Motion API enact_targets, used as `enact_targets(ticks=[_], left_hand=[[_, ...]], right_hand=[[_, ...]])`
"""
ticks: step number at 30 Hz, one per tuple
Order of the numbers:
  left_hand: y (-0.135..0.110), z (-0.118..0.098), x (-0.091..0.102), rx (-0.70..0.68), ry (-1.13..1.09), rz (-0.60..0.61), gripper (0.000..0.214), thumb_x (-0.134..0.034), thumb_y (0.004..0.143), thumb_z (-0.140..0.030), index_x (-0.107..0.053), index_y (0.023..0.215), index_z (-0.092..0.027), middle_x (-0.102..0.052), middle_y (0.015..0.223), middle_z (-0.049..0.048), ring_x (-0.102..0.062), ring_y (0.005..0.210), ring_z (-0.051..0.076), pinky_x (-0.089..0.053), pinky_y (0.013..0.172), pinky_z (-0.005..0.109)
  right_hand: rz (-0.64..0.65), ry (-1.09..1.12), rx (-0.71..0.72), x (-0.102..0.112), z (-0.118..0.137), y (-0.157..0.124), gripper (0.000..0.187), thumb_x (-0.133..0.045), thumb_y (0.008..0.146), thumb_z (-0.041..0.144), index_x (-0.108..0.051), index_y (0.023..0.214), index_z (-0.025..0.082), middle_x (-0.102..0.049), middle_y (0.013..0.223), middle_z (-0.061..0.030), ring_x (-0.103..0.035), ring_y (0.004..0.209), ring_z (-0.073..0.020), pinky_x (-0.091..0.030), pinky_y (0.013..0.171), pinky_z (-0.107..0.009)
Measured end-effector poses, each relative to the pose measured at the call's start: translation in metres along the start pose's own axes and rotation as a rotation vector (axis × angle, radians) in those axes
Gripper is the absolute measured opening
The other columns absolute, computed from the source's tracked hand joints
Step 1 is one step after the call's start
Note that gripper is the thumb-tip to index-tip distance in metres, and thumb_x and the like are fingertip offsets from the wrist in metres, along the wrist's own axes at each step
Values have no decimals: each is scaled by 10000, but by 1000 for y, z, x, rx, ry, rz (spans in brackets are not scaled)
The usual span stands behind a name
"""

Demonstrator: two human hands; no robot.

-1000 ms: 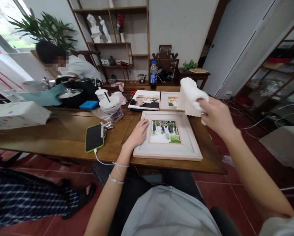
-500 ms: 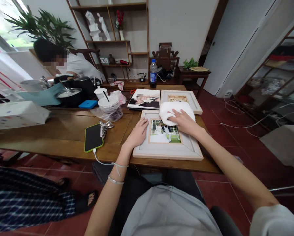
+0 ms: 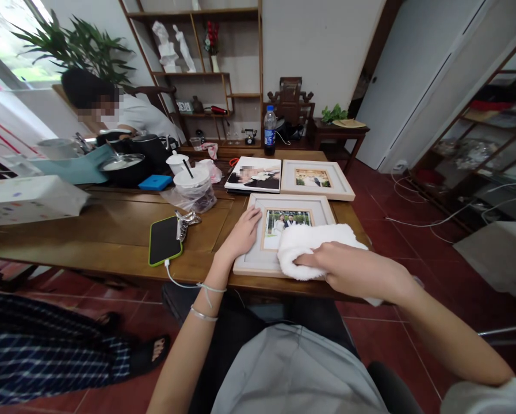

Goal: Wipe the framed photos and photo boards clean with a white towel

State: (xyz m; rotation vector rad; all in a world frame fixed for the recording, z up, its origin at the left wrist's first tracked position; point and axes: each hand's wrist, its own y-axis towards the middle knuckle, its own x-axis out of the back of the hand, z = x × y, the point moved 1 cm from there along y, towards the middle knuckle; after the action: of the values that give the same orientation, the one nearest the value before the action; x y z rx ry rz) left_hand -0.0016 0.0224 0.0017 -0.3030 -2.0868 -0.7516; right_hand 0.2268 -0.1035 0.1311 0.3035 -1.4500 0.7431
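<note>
1. Left hand [image 3: 243,234] is flat and open, palm down. Its fingers rest on the left border of the frame [image 3: 292,201] and grip nothing.
2. Right hand [image 3: 352,270] lies palm down on the towel [image 3: 313,244]. The fingers are stretched out almost straight over the top, pressing rather than pinching. The thumb is hidden, so I cannot tell whether it hooks underneath.
3. The towel is white and bunched up. It covers the frame's near right corner and the lower edge of the photo [image 3: 283,221], and a bit of it shows past the wrist at the table edge.
4. The frame lies flat on the table [image 3: 111,230] at the near edge, straight ahead of the person.
5. Behind it, just apart, a second frame [image 3: 316,179] lies flat. An album [image 3: 255,174] lies just to the left of that one.
6. Left of the left hand is a phone [image 3: 165,240] in a green case, face up, with a white cable [image 3: 178,282] running off the table edge. A shiny clip [image 3: 187,221] touches the phone's far right corner.
7. Further back is a lidded cup [image 3: 191,183] with a straw, and a blue box [image 3: 155,183] sits to its left.
8. A bottle [image 3: 269,131] stands upright at the far end of the table.
9. Far left, another person [image 3: 128,115] sits bent over the table, well apart from both hands.
</note>
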Motion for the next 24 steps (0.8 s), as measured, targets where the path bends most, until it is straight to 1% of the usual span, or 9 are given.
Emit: enact_targets(ticks=[3,6,10,12,14,16,20,22,24], left_hand=[[0,0,0,-11,0,0,441,-314,907,-140,-502,1298,-61,-447,1406,172,-290,1386,257,-258,1154,452],[0,0,0,-7,-5,-3,437,-314,909,-143,-504,1297,-71,-449,1406,170,-294,1385,257,-262,1151,459],[0,0,-1,-5,-12,-8,434,-316,914,-150,-505,1298,-79,-442,1414,164,-286,1389,258,-259,1151,466],[0,0,-1,-7,-13,-12,436,-316,913,-147,-504,1299,-72,-440,1415,166,-282,1391,258,-256,1153,461],[0,0,-2,-7,-8,-9,437,-318,912,-146,-502,1301,-67,-441,1413,169,-282,1390,259,-255,1154,458],[0,1,-2,-7,-4,-8,437,-316,913,-146,-502,1303,-80,-439,1416,161,-284,1390,256,-259,1152,461],[0,2,-2,-7,-7,-7,437,-316,913,-143,-499,1307,-88,-433,1421,156,-280,1393,252,-261,1151,458],[0,2,-2,-7,-5,-3,438,-320,913,-143,-498,1306,-65,-435,1417,170,-277,1393,255,-255,1154,450],[0,2,-2,-10,-2,-5,439,-320,914,-143,-498,1306,-57,-439,1413,173,-281,1391,256,-254,1156,445]], right_hand=[[-41,-1,-23,-6,1,3,623,-424,697,-9,-583,1224,283,-685,917,-64,-624,823,-205,-366,666,-252],[-110,-42,-74,-18,-12,16,660,-416,710,-5,-520,1293,288,-668,1040,-88,-622,912,-233,-394,734,-283],[-268,-159,-149,-35,-42,40,672,-403,706,-21,-504,1305,266,-537,1314,-134,-561,1097,-288,-394,881,-381],[-379,-204,-186,-40,-60,54,656,-398,711,-28,-499,1306,230,-517,1334,-148,-527,1149,-298,-356,958,-429],[-482,-246,-236,-40,-76,68,652,-394,707,-40,-489,1308,194,-525,1317,-161,-503,1180,-303,-326,999,-448],[-532,-273,-272,-38,-88,81,652,-398,703,-40,-477,1312,180,-536,1296,-163,-503,1177,-305,-324,1003,-450],[-503,-286,-279,-31,-97,98,625,-415,709,-18,-486,1298,178,-574,1222,-160,-490,1176,-317,-339,970,-448],[-464,-287,-262,-30,-93,99,615,-414,703,-23,-508,1279,172,-597,1172,-167,-467,1195,-326,-335,955,-447],[-414,-281,-235,-29,-84,94,604,-403,705,-34,-529,1259,172,-616,1123,-166,-484,1167,-322,-342,927,-432]])
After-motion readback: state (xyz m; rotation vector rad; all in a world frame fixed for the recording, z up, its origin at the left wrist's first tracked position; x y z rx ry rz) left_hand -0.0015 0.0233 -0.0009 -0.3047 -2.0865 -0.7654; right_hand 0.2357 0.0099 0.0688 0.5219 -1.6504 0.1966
